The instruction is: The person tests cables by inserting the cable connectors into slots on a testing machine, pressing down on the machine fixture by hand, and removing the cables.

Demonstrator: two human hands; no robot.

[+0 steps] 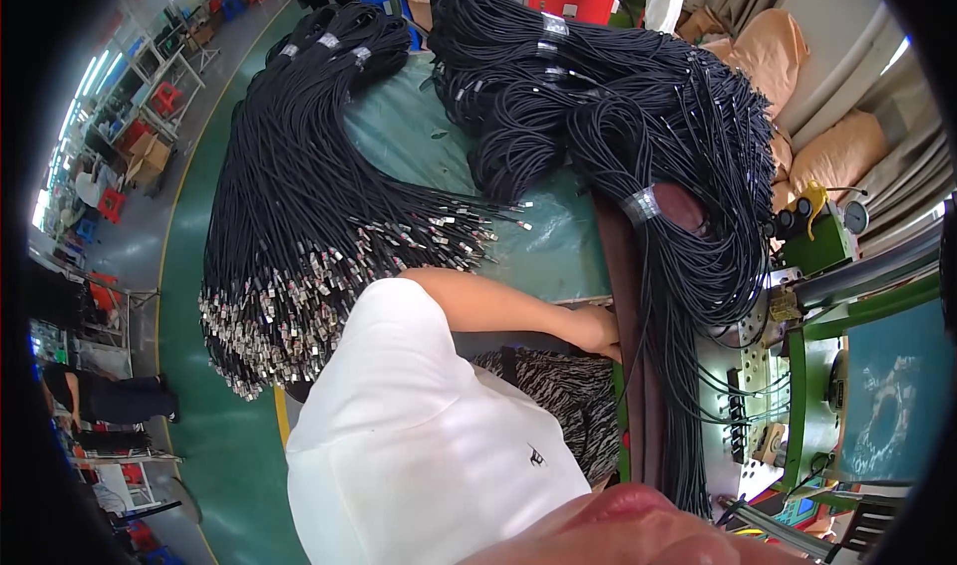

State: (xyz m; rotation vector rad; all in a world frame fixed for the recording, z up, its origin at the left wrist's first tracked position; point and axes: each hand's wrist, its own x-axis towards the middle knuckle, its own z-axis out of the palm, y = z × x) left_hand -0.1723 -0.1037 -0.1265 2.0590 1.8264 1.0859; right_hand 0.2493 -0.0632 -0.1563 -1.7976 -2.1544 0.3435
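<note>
In the head view, the left hand (pixel 598 331) is lying against or just beside a brown strip (pixel 623 266) at the right edge of the table (pixel 548 256); its fingers are mostly hiding, so its grip cannot be told. The right hand is not appearing. Black cables (pixel 279 156) are covering the left edge; coiled bundles (pixel 518 146) are lying toward the far right corner. Silver bands (pixel 641 204) are already binding several; what is remaining cannot be told.

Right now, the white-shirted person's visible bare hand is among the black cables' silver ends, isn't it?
Not quite: the head view shows the bare hand beside the brown strip, apart from the silver ends of the black cables. The rest, white shirt included, stands.
</note>
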